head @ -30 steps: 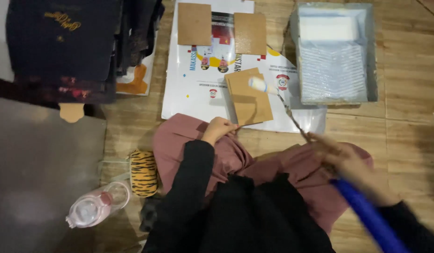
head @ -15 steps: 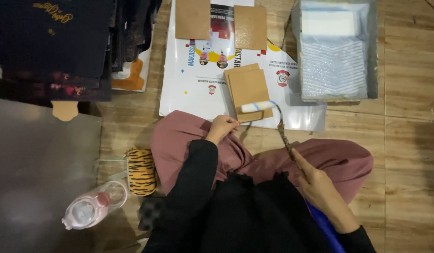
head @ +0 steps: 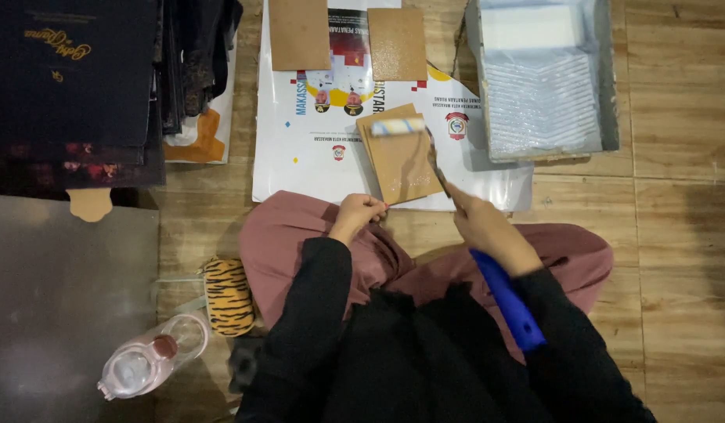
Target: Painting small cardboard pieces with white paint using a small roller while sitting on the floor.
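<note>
Boards: three. Two lie apart at the top of the poster [head: 300,157]; one board [head: 402,160] lies below them, nearest the knees.
Roller [head: 398,126]: one, resting on that board's top edge (earlier it sat at the lower edge).
Tray [head: 609,94]: one.
Bottle [head: 139,364]: one.
Right hand [head: 484,227]: fingers wrapped round the roller's handle.
Left hand [head: 358,213]: loosely curled, touching the board's corner, as before.

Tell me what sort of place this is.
Probably a home craft workspace on a wooden plank floor: a grey paint tray, brown cardboard pieces on a printed white sheet, stacked dark flat boxes.
</note>
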